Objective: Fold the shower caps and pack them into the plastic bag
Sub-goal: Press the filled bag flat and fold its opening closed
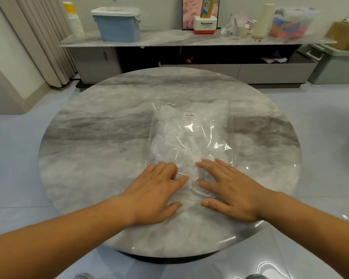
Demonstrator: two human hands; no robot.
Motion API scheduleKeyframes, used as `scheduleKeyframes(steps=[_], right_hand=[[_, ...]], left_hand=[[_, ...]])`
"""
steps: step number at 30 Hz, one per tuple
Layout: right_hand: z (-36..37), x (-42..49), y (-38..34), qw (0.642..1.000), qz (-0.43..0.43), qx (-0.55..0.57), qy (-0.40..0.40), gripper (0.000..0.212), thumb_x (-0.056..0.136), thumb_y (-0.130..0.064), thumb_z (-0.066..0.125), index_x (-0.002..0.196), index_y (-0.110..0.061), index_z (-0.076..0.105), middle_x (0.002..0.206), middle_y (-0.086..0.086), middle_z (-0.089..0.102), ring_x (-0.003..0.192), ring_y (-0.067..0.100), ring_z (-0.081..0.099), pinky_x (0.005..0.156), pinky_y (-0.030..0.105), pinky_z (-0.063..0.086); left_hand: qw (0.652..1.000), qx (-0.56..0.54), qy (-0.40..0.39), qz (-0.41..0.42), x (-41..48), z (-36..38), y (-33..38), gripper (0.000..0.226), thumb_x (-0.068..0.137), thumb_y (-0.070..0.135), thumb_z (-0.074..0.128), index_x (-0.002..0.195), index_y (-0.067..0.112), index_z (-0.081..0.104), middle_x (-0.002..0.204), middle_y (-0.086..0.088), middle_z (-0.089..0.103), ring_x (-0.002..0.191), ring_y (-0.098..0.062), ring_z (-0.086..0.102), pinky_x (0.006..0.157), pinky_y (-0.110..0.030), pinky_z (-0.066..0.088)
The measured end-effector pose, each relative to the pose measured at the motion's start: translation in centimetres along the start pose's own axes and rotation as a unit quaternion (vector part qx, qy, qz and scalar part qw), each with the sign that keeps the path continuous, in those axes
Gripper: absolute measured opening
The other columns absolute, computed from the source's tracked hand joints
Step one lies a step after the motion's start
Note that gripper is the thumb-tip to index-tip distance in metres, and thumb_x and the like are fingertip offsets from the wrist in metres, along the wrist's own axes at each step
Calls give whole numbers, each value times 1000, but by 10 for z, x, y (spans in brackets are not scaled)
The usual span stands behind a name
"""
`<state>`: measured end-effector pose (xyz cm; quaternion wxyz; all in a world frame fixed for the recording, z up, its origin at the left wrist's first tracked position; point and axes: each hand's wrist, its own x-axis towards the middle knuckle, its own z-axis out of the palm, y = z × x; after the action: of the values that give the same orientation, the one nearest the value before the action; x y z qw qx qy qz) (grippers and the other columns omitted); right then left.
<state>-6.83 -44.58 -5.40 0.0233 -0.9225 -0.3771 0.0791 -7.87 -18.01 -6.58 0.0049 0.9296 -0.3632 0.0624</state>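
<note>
1. Currently the plastic bag [191, 133] lies flat on the table, stretching away from both hands, with its near end under their fingertips.
2. White, crumpled shower caps [169, 137] fill the bag, bunched more thickly on the side ahead of the left hand.
3. A small white label [189, 115] sits on the bag's far end, well beyond the fingertips.
4. The left hand [157, 192] rests palm down on the bag's near left corner. Its fingers [169, 168] are only slightly bent and press on the plastic without gripping it, and the thumb lies on the table.
5. The right hand [232, 190] lies palm down just beside the left one, with a narrow strip of bag between them. Its fingers [210, 166] are straight and spread flat on the near right part of the bag, holding nothing.
6. Under both hands and forearms is a round grey marble table [99, 148], its near edge below the wrists.
7. Far beyond the hands, a long low sideboard [169, 40] runs along the wall.
8. On it, ahead and to the left of the left hand, stand a stack of paper cups [75, 23] and a blue bin [119, 27] with a white lid.
9. Straight ahead of the hands is a white box [206, 25] with a red base, in front of a framed picture [189, 15].
10. Ahead and to the right of the right hand stand a cream roll [263, 21] and a clear tub [290, 23], which is blurred.
11. A curtain [38, 37] hangs far off to the left, and a grey crate [334, 65] sits on the floor far off to the right.
</note>
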Motion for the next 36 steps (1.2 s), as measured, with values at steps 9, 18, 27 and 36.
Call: scheduleKeyframes(steps=[9, 18, 27, 36], right_hand=[[4, 0, -2, 1000, 7, -18, -16, 84, 96, -75, 3, 155, -27, 37, 170, 3, 4, 155, 15, -11, 127, 40, -7], [8, 1, -7, 999, 18, -44, 27, 83, 98, -74, 7, 157, -23, 35, 169, 6, 10, 156, 18, -9, 125, 35, -13], [8, -8, -7, 991, -21, 35, 127, 54, 99, -67, 42, 126, -22, 52, 164, 7, 28, 156, 21, 13, 125, 45, 22], [12, -8, -11, 997, 25, -44, 59, 73, 98, -76, 19, 147, -32, 51, 170, 3, -5, 156, 21, -10, 124, 44, 3]], left_hand=[[994, 74, 72, -23, 1, 5, 0, 61, 84, 57, 54, 136, 27, 59, 148, -13, 37, 130, -33, 39, 104, -47, 28], [992, -1, -89, -93, 6, 2, -2, 79, 88, 81, 22, 150, 36, 40, 160, -6, -38, 146, -24, -38, 123, -57, -3], [973, -103, -165, -122, 10, -2, -9, 81, 84, 83, 35, 151, 36, 38, 158, 7, -40, 142, -11, -42, 123, -55, -7], [974, -91, -171, -117, 11, -4, -11, 74, 89, 78, 37, 151, 38, 35, 160, 6, -37, 144, -12, -40, 122, -54, -11]])
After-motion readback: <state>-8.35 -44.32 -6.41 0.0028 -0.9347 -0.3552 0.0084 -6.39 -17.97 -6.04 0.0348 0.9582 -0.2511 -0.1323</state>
